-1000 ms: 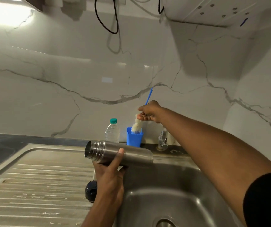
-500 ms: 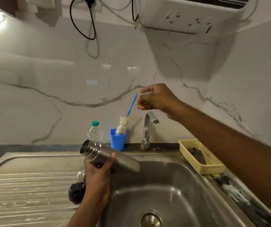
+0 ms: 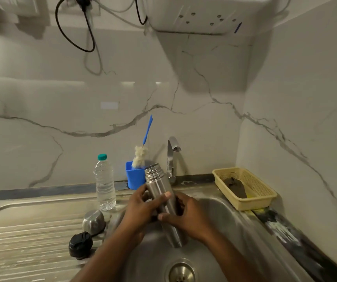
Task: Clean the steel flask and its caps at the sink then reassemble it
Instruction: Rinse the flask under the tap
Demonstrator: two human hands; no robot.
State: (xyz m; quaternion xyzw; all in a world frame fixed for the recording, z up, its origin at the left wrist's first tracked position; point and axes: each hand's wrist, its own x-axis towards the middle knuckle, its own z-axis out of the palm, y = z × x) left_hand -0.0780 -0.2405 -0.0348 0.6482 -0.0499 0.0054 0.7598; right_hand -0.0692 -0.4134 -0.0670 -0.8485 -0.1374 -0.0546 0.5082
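The open steel flask (image 3: 159,186) stands nearly upright over the sink basin (image 3: 220,226), mouth up, tilted slightly left. My left hand (image 3: 141,208) wraps its middle from the left, thumb across the front. From the right, my right hand (image 3: 186,216) grips the lower body. The steel outer cap (image 3: 93,221) and the black inner cap (image 3: 80,244) lie on the drainboard (image 3: 21,241), left of my hands. A bottle brush (image 3: 141,155) with a blue handle stands in a blue cup (image 3: 135,176) behind the flask.
A clear water bottle (image 3: 104,182) stands left of the blue cup. The tap (image 3: 171,157) rises behind the flask. A yellow basket (image 3: 244,188) holding a dark scrubber sits on the right rim. The drain (image 3: 180,271) is below my hands.
My right hand let go of the brush, which now rests in the blue cup, and came down onto the flask. The flask swung from lying sideways to nearly upright over the basin.
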